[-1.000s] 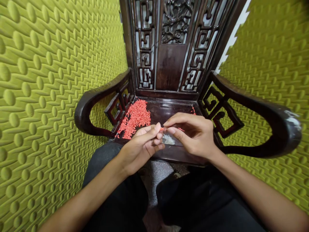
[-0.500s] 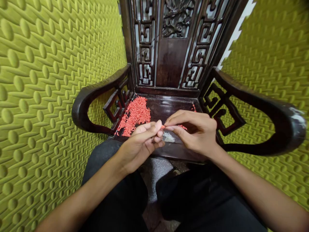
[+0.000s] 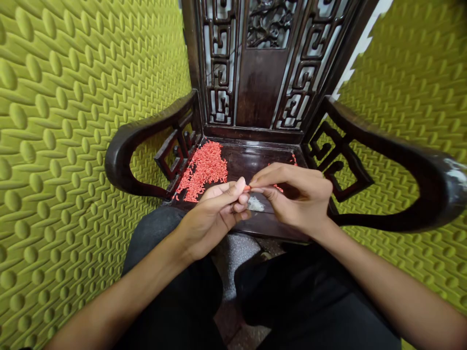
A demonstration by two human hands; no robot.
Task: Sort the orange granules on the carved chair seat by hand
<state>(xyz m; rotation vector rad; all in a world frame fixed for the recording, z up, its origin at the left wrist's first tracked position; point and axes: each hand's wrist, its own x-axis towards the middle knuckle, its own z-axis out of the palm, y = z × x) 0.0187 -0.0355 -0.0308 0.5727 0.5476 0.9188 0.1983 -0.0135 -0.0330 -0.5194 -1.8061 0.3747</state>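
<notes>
Red piece [image 3: 247,188], 1 end pinched by the left hand [image 3: 215,214], the other by the right hand [image 3: 301,197], above a dark seat [image 3: 248,160]; heap of small red pieces [image 3: 207,167] lies at left.

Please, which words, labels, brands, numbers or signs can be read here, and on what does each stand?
None can be read. The dark chair back and the textured yellow-green surface show patterns, not lettering; the red pieces are too small to tell.
</notes>
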